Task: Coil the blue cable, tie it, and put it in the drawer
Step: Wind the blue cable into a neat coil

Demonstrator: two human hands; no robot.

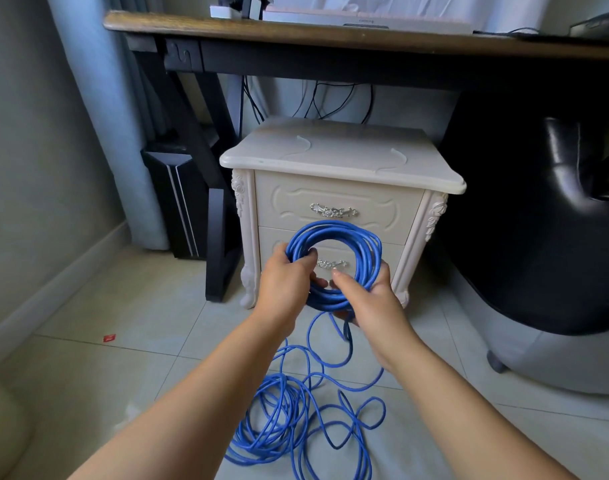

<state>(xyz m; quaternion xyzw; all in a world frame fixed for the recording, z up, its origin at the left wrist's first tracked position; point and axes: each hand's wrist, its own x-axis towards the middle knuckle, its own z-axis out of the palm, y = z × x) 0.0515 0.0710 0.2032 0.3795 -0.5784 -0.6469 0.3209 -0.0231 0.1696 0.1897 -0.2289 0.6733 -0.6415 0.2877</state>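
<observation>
Blue cable (334,233): round, glossy plastic jacket. Part wound in neat ring, held upright before cream nightstand (341,157); rest lies in loose tangle on pale glazed floor tiles (123,358), near. Left hand (285,282) clenched round ring's left side; right hand (372,299) grasping ring's lower right. Top drawer (334,197) closed: carved panel, ornate silver handle. Wooden desk (296,29) far.

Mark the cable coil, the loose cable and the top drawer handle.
cable coil (334,229): head view, top arc.
loose cable (258,445): head view, floor tangle.
top drawer handle (333,212): head view, centre.
</observation>
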